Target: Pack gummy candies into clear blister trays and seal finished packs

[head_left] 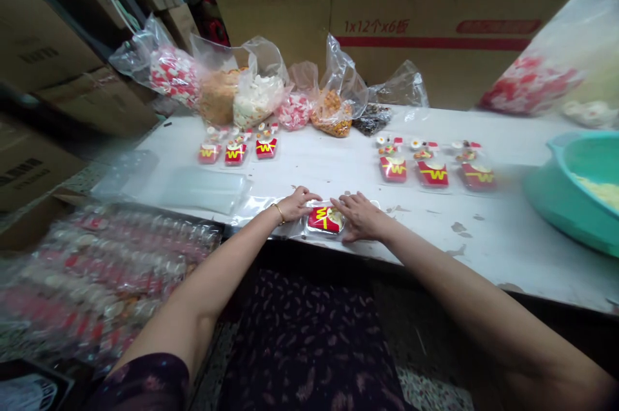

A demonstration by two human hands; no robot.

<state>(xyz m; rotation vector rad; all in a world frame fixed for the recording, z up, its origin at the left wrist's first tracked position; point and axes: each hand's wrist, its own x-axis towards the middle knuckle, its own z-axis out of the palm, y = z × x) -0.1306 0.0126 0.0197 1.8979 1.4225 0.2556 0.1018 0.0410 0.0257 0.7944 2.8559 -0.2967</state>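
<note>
The red pack (317,220) lies between left hand (296,204), half curled, and right hand (362,215), loosely spread; whether they pinch, I cannot tell. Seemingly it is bagging, which calls for gentle, even guiding. Beneath is the table's (329,156) near edge; similar packs (433,174) lie far right.

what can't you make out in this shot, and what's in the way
All in the head view:
Red-and-yellow packet: its ends are partly covered by the left hand and right hand.
Teal basin: cut off by the right edge; its wall hides part of the contents.
Packed rows at lower left: too blurred to count.
Large carton: its upper red print is cut off by the top edge.
</note>
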